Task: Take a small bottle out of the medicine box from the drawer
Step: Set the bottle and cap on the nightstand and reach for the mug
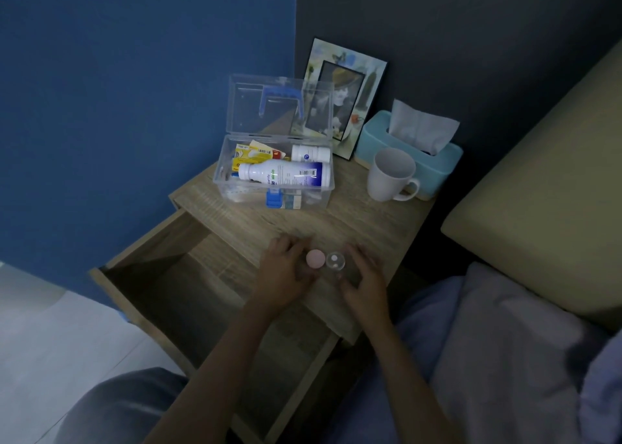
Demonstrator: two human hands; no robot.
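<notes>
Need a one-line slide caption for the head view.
Both hands, left and right, flank an opened small bottle and its pink cap on the nightstand; medicine box open, drawer open.

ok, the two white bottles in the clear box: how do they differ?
The big bottle lies in front, nearer the person; the small bottle lies behind it, at the back right of the medicine box. The big bottle is plainly longer and wider. The big bottle shows a blue band and a barcode; the small bottle shows only a small blue mark. Both are white and lie on their sides.
</notes>
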